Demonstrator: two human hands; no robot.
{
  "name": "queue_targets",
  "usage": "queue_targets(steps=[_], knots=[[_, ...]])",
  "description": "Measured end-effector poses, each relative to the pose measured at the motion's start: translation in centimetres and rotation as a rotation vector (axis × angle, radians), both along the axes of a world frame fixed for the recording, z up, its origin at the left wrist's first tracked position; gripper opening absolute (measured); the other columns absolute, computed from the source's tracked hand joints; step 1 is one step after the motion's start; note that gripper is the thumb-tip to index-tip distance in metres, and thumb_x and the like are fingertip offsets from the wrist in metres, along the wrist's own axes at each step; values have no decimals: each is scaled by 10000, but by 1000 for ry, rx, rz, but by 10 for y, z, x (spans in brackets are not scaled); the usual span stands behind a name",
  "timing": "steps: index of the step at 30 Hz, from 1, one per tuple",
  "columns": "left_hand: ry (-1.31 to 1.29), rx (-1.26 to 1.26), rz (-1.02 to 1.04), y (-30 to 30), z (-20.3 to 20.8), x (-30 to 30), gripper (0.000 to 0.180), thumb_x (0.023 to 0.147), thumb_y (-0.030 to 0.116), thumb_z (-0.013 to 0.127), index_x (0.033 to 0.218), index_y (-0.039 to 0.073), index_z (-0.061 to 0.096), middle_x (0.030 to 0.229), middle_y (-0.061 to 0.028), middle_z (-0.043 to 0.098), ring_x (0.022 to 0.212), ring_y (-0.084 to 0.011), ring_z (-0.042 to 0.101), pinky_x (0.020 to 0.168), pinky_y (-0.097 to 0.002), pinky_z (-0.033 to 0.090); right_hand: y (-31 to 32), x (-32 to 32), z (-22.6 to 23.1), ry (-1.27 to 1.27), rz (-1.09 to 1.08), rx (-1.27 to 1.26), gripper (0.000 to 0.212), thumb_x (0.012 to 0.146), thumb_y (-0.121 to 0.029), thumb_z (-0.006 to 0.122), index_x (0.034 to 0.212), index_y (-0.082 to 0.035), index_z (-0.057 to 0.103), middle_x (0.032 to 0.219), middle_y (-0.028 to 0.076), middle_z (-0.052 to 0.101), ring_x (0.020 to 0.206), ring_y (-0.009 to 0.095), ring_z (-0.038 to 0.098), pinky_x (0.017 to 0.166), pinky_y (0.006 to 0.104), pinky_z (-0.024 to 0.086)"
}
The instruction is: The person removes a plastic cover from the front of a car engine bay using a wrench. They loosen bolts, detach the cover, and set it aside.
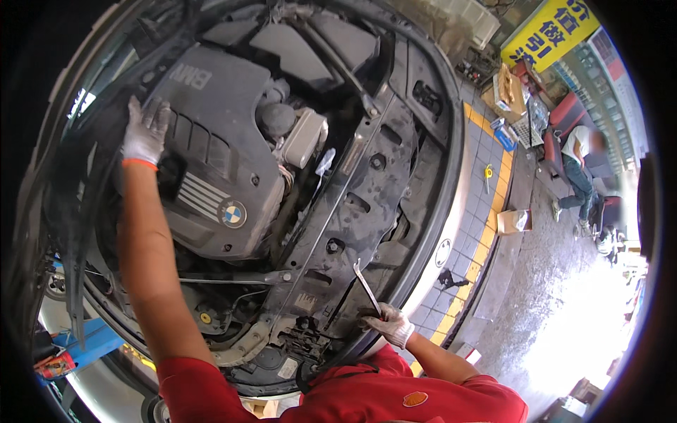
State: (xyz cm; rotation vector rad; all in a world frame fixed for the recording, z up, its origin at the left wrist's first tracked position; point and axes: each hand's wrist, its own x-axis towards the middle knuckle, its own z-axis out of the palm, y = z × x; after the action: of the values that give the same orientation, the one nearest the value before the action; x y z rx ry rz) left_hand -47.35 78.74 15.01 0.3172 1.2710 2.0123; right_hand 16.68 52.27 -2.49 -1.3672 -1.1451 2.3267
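My left hand, in a white work glove with an orange cuff, reaches far into the engine bay. Its fingers are stretched out and spread at the left edge of the dark grey engine cover, holding nothing; whether they press on it I cannot tell. Low on the right, my gloved right hand is closed around the lower end of a slim metal wrench. The wrench's open jaw points up and away over the black front panel. A ribbed grey-white housing sits right of the cover.
A black strut bar crosses the bay at the top, another rod nearer me. The car's light front edge curves along the right. Beyond are tiles, a cardboard box, a yellow sign and a seated person.
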Motion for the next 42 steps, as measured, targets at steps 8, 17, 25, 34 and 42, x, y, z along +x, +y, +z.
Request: queue_targets(steps=[8, 17, 25, 34, 42], knots=[[-300, -419, -32, -38, -96, -113, 525, 983, 590, 690, 1075, 73, 687, 998, -47, 722, 849, -155, 702, 649, -228, 623, 11, -8, 11, -51, -63, -200, 348, 1050, -125, 678, 1337, 57, 606, 1114, 134, 767, 909, 197, 758, 818, 320, 625], [-160, -241, -212, -143, -93, -74, 559, 1015, 543, 665, 1313, 76, 591, 1095, -143, 695, 992, -309, 711, 775, -358, 666, 22, -25, 31, -164, -85, -108, 390, 1011, -112, 703, 1344, 62, 596, 1054, 127, 767, 721, 170, 746, 533, 244, 536], [-170, 194, 454, -302, -78, -12, 419, 1106, 390, 560, 1391, 91, 633, 1390, -106, 684, 1270, -298, 638, 1095, -504, 547, 8, -16, 8, -134, -126, 9, 471, 999, -132, 732, 1406, 40, 567, 1043, 134, 753, 715, 209, 740, 603, 324, 613], [-243, 517, 528, -329, -17, 87, 335, 1047, 210, 677, 1333, 37, 654, 1357, -108, 696, 1256, -311, 651, 1098, -511, 536, 5, -18, 4, -88, -140, 94, 439, 994, -116, 699, 1393, 8, 565, 1033, 163, 772, 621, 232, 727, 496, 333, 601], [-449, 643, 422, -432, -28, 221, 281, 1075, 181, 615, 1319, 49, 662, 1426, -106, 656, 1317, -312, 620, 1114, -516, 532, 3, -22, 8, 87, -217, 250, 409, 987, -51, 689, 1380, -5, 584, 1146, 144, 755, 840, 228, 754, 680, 350, 639]])
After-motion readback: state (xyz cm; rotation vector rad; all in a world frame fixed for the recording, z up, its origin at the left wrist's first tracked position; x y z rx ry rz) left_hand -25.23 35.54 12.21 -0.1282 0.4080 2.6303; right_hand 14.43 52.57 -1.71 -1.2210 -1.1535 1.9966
